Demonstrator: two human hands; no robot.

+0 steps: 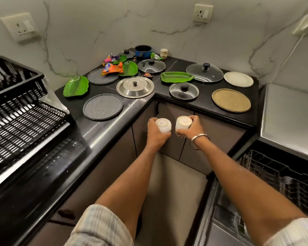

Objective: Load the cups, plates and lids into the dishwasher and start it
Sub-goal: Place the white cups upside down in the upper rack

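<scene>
1. The left hand [156,132] gripped a white cup [163,125] and the right hand [190,127] gripped a second cup [182,123], both held below the counter [199,103].
2. The dishwasher rack [277,176] stood open to the right, seemingly unloaded.
3. Plates, lids and a small cup [164,53] lay on the counter, so loading had barely begun.

snack wrappers [112,68] and a blue pot [143,51] near a dish rack [16,103]

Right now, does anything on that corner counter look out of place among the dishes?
Yes: crumpled snack wrappers lie among the dishes at the back of the counter. An orange wrapper rests partly on a grey plate and a green leaf plate; a pink and purple one lies behind it. They are litter, not dishwasher items.
</scene>
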